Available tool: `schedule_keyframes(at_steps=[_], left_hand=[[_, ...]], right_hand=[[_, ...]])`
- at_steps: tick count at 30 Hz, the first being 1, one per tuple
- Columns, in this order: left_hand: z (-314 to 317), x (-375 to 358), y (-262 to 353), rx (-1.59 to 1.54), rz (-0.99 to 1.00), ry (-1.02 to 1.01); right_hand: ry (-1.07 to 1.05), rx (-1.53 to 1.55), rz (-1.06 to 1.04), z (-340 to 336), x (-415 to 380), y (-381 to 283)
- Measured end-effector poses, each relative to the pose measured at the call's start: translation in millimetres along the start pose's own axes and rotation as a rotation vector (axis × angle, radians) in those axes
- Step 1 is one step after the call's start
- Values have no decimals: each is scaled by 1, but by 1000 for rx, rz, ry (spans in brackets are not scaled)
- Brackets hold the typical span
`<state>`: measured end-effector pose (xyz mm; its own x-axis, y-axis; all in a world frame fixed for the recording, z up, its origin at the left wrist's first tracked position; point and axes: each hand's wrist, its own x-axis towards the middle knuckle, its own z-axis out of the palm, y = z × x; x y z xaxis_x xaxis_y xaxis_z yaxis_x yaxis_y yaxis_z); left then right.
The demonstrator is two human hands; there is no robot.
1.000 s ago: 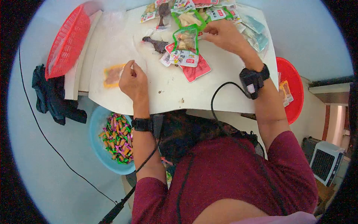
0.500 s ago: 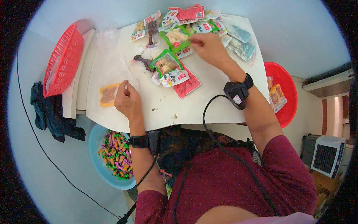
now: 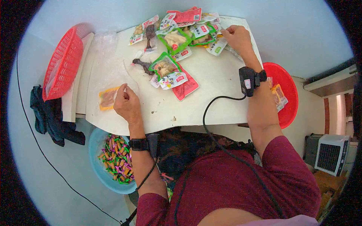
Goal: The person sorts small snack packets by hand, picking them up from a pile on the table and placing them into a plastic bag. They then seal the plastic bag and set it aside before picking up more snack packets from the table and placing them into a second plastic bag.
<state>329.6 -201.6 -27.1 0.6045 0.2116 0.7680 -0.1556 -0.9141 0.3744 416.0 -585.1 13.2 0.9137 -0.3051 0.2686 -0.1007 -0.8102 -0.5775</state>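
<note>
My left hand [image 3: 127,104] rests at the table's left side, thumb and fingers pinched at the edge of a clear plastic bag [image 3: 129,73]. Beside it lies a flat yellow-edged food packet [image 3: 108,98], seen through the plastic. At the far right of the pile, my right hand [image 3: 239,38] has its fingers curled together; what they grip is hidden. Just left of those fingertips is a white snack packet [image 3: 217,46]. Green-edged packets [image 3: 174,40] and a dark vacuum-packed drumstick [image 3: 150,33] lie nearby. Closer in, another green-edged packet [image 3: 164,67] overlaps a red packet [image 3: 186,87] and a second drumstick [image 3: 142,65].
A red basket [image 3: 65,62] stands tilted at the left. Below the table's left edge is a blue basin [image 3: 98,171] of small wrapped sweets. A red tub [image 3: 288,101] with packets stands right. Black cables run from both wrist devices.
My right hand has moved right and slightly away, from the green-edged packet to the pile's right end, where it covers the teal packets. My left hand stays by the yellow-edged packet.
</note>
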Motion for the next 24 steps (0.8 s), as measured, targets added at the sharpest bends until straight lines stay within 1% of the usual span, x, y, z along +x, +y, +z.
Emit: schedule_keyframes(at_steps=[2,5,8,11,14,17,20,23,24], left_hand=[[0,0,0,4,-10,-5],[-1,0,0,9,-11,-4],[-1,1,2,9,-3,1],[-2,1,2,-6,-29,-7],[-1,-1,1,-4,-72,-34],[-4,0,4,21,-82,-63],[-5,-1,6,-6,-108,-64],[-3,-1,5,2,-112,-64],[-3,-2,5,-12,-113,-61]], right_hand=[[-32,71,19,-2,-3,-6],[-56,182,-35,1,-1,9],[-74,-118,-113,-8,0,11],[-226,-168,-96,-15,-8,0],[-192,-217,-49,-13,-11,-4],[-111,-105,-75,-7,-8,4],[-125,-37,-31,-11,-9,-5],[-57,203,42,-1,0,9],[-25,228,49,-4,1,8]])
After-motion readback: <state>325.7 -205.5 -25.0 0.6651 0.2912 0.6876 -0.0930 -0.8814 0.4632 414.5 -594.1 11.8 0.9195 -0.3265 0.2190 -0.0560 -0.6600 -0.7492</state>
